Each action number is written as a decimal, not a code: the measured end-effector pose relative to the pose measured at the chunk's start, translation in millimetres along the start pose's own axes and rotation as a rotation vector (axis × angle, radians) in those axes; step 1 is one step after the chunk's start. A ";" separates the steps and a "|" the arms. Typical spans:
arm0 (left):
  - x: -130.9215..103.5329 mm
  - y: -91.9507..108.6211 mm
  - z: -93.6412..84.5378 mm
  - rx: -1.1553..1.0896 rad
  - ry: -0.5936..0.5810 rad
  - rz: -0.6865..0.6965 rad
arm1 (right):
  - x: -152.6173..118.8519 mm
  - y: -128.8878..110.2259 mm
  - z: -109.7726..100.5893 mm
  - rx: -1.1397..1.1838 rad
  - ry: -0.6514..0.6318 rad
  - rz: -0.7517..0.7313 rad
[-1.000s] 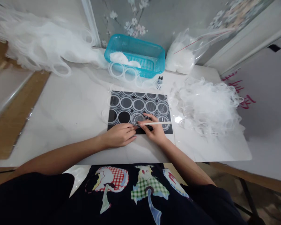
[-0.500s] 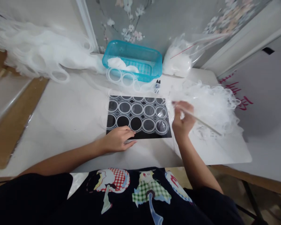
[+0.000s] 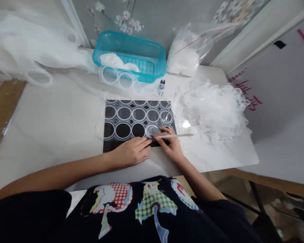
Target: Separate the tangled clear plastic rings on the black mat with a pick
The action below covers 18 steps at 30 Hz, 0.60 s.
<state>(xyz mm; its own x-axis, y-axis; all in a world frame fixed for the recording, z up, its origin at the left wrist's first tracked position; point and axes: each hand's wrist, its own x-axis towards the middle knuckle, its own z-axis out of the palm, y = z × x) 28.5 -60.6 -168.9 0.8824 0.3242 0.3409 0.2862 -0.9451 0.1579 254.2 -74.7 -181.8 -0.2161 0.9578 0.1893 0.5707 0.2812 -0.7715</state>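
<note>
A translucent sheet with rows of oval cut-outs [image 3: 124,113] lies over a black board [image 3: 111,145] on the table. My left hand [image 3: 133,151] rests flat at the near edge of the sheet, fingers stretched out. My right hand [image 3: 171,145] pinches a thin pale stick [image 3: 178,135], its tip at a clear disc [image 3: 152,131] in the near row, fourth from the left. Whether the disc is loose or part of the sheet I cannot tell.
Behind the board stands a blue plastic basket [image 3: 131,40] with white pieces inside. A zip bag [image 3: 183,57] of white material is beside it, dark snips [image 3: 161,87] in front. Clear ring scraps [image 3: 215,111] heap at right; more strips [image 3: 35,50] pile at left.
My right hand has moved left with the stick, from beside the scrap heap onto the sheet. My left hand stays by the near edge. The whole view has shifted slightly.
</note>
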 end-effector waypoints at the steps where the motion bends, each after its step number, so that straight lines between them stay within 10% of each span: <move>1: 1.7 -0.5 2.2 -0.012 -0.003 0.002 | 0.4 0.2 -0.7 0.003 -0.003 0.002; 13: 2.5 5.7 17.9 -0.110 0.043 -0.144 | -2.3 8.4 -4.2 -0.320 -0.036 -0.254; 18: 9.9 0.7 5.6 -0.236 0.012 -0.185 | 32.1 30.8 -52.6 -0.347 0.720 -0.040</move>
<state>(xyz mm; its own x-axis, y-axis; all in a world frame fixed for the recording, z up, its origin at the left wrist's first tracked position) 39.5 -58.3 -170.6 0.8184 0.4918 0.2973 0.3457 -0.8346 0.4289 306.5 -32.2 -167.6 0.2551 0.7157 0.6501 0.8130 0.2051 -0.5449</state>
